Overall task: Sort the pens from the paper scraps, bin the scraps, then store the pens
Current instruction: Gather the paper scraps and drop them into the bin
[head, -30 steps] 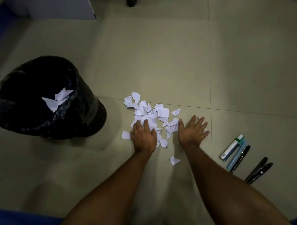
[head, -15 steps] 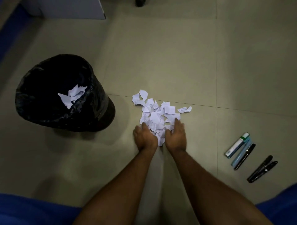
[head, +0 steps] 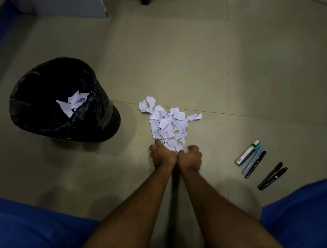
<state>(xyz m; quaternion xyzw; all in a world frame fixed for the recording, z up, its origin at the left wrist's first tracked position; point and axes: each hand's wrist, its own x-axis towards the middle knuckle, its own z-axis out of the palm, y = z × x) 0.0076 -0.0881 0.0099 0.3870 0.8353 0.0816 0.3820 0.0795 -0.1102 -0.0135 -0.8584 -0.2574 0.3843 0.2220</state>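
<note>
A pile of torn white paper scraps (head: 168, 124) lies on the floor tiles at the centre. My left hand (head: 162, 154) and my right hand (head: 190, 156) sit side by side at the pile's near edge, fingers curled in around the nearest scraps. Left of the pile stands a bin lined with a black bag (head: 35, 113), with a few scraps (head: 73, 103) inside it. To the right lie several pens: a white-and-green marker (head: 247, 152), a light blue pen (head: 252, 162), a black pen (head: 255, 163) and two more black pens (head: 272, 176).
My blue-clad knees (head: 297, 217) fill the bottom corners. A white box edge (head: 70, 8) sits at the top left and a dark object (head: 146, 1) at the top centre. A tile joint (head: 227, 70) runs down the floor to the right of the pile.
My hands swept inward from flat and apart, pushed the scraps into a tighter pile, then drew back to its near edge with fingers curled. The loose scrap near my wrists is gone.
</note>
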